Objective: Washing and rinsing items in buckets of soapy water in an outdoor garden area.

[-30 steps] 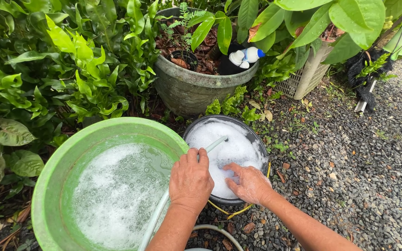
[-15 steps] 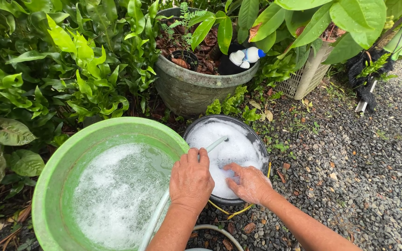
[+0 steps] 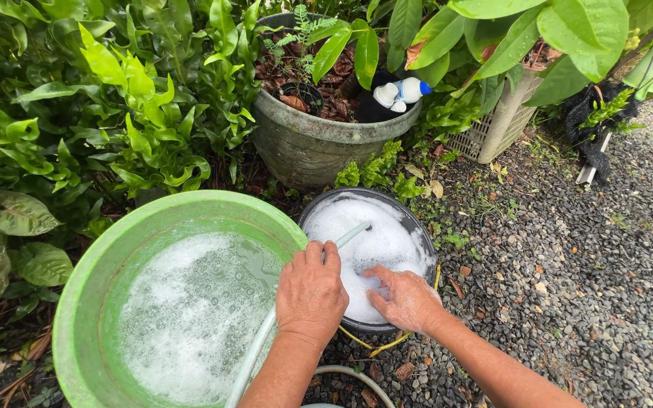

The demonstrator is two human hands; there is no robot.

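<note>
Leafy green plants crowd the ground to my left, and a weathered round planter full of dry brown leaves stands just behind my work, with a white bottle with a blue cap lying on its rim. A pale plastic crate sits off to the right on the grey gravel, well apart from me. Nothing stands between my hands and the two tubs.

The big green basin on my left holds bubbly, soapy water. Just beside it, touching or nearly so, the small dark bucket is filled to the brim with white foam.

My left hand is closed around a pale hose, whose end reaches out over the bucket's foam; the rest runs back under my wrist along the basin's edge. My right hand rests at the near rim of the bucket, fingers spread loosely and dipped in the foam, holding nothing I can see.
</note>
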